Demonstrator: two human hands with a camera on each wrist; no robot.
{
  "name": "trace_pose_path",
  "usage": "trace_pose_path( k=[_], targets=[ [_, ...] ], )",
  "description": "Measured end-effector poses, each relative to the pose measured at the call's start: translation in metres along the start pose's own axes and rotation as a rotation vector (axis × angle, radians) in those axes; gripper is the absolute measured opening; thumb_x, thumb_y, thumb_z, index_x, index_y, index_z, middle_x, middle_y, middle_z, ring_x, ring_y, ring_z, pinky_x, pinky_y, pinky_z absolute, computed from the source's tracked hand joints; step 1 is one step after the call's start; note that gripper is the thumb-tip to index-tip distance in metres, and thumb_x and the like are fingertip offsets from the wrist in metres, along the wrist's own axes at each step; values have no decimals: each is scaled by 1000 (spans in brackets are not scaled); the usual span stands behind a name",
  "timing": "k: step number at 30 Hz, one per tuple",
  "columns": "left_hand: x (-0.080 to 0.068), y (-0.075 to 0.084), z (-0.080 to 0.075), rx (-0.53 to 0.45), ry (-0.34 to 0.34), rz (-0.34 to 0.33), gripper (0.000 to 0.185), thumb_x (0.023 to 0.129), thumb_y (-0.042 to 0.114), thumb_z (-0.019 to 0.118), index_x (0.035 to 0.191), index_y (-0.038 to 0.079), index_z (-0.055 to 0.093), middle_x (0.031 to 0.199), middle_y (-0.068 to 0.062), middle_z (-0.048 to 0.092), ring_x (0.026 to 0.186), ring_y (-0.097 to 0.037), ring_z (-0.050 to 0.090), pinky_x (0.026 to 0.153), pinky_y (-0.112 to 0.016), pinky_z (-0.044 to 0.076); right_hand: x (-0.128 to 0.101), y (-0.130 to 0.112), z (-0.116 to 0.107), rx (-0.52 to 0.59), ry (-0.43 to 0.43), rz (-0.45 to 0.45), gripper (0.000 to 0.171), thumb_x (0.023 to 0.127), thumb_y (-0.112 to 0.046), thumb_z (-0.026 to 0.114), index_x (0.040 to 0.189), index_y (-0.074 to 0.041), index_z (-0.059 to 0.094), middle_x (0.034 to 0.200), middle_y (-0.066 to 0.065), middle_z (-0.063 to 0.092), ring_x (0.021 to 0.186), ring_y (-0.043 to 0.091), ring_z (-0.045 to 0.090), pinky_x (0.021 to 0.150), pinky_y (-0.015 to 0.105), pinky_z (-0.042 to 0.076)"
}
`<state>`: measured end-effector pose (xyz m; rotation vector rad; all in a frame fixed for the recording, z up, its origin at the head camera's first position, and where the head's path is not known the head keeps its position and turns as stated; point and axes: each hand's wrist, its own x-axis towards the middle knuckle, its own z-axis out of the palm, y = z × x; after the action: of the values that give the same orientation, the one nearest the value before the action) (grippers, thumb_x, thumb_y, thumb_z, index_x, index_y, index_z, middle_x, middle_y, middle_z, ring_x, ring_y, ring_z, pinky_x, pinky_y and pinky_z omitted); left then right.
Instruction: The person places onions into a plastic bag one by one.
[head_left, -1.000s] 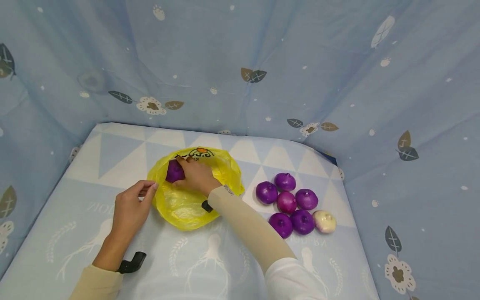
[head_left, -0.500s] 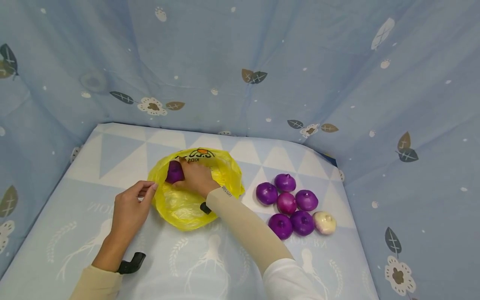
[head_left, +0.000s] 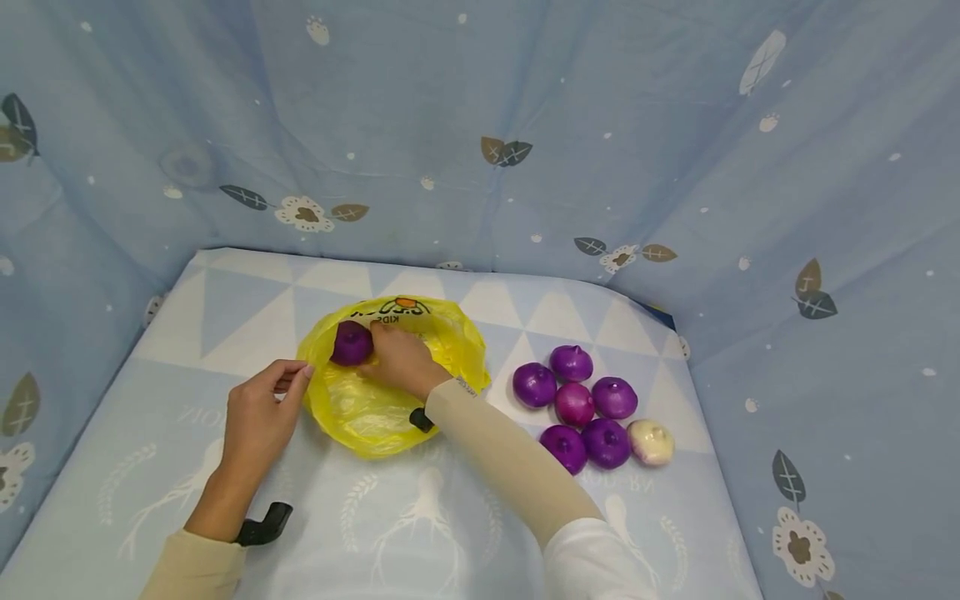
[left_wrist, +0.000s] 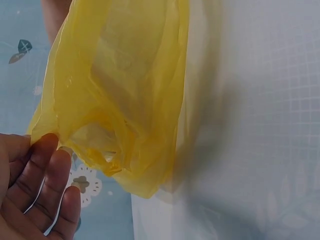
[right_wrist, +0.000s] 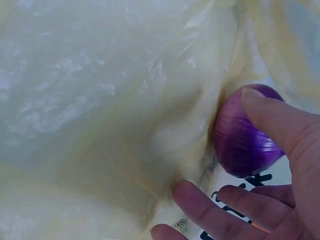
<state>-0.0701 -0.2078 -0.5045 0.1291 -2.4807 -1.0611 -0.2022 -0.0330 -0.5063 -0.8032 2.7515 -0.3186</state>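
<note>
A yellow plastic bag (head_left: 467,346) lies open-mouthed on the table. My left hand (head_left: 258,421) pinches its left rim between thumb and forefinger, and the other fingers are loosely bent in the left wrist view. Inside the bag, against its left wall, sits a purple onion (head_left: 352,342). My right hand (head_left: 403,358) is in the bag just right of the onion. In the right wrist view the thumb (right_wrist: 265,107) touches the onion's side, while the other fingers are spread below, apart from it.
Several purple onions (head_left: 572,405) stand in a cluster on the table, right of the bag. One pale onion (head_left: 651,442) is at the cluster's right end. A patterned cloth (head_left: 247,433) covers the table. Blue curtains (head_left: 420,125) close off the back and sides.
The right hand has drawn slightly to the right and its fingers have come off the top of the onion, which now shows more fully. The left hand has stayed at the bag's rim.
</note>
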Motion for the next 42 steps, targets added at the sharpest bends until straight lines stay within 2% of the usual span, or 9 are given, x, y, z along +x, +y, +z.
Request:
trace_pose_path(
  k=[6,12,21,27,33,39,42],
  targets=[
    [0,1,-1,3,2,-3,18,101,14,73,110,-1,75,98,-16,77,83,-30,71,69,-10,42,-16,3,-6,21,-23,-22,71,94,-44,79,149,-9,49,138,5,64,118,19,65,102,33,52],
    [-1,-1,-1,12,10,-9,18,100,15,73,110,-1,75,98,-16,77,83,-30,71,69,-12,42,-38,5,-14,18,-50,-62,84,95,-47,77,160,-11,39,155,5,52,134,20,56,109,35,47],
    [-2,0,1,10,12,-26,19,101,16,72,110,-1,75,98,-16,77,83,-30,70,69,-11,41,-83,11,-34,-36,-22,-191,86,95,-54,73,161,-10,37,160,8,46,135,25,56,103,38,52],
    [-2,0,1,4,18,-23,19,101,16,72,109,-1,75,95,-16,76,81,-30,70,68,-12,42,-114,21,-45,-49,13,-260,92,95,-57,72,163,-8,33,164,12,40,148,26,42,118,39,37],
    [-4,-2,3,6,9,-35,20,101,16,72,110,-2,75,96,-17,76,81,-30,70,68,-13,42,-144,44,-44,64,30,-240,101,92,-60,75,166,-12,26,171,9,27,156,27,26,125,39,20],
    [-5,-1,4,6,2,-45,20,102,17,71,111,-1,75,98,-16,77,83,-31,71,69,-12,41,-178,72,-39,153,114,-150,115,83,-61,82,169,-21,17,175,1,12,161,24,8,126,48,14],
    [-3,-1,5,8,-1,-45,21,103,17,70,112,-1,75,98,-16,76,84,-31,71,70,-10,41,-195,85,-37,145,161,-103,120,81,-65,81,170,-22,12,176,0,6,161,24,2,126,53,12]
  ],
)
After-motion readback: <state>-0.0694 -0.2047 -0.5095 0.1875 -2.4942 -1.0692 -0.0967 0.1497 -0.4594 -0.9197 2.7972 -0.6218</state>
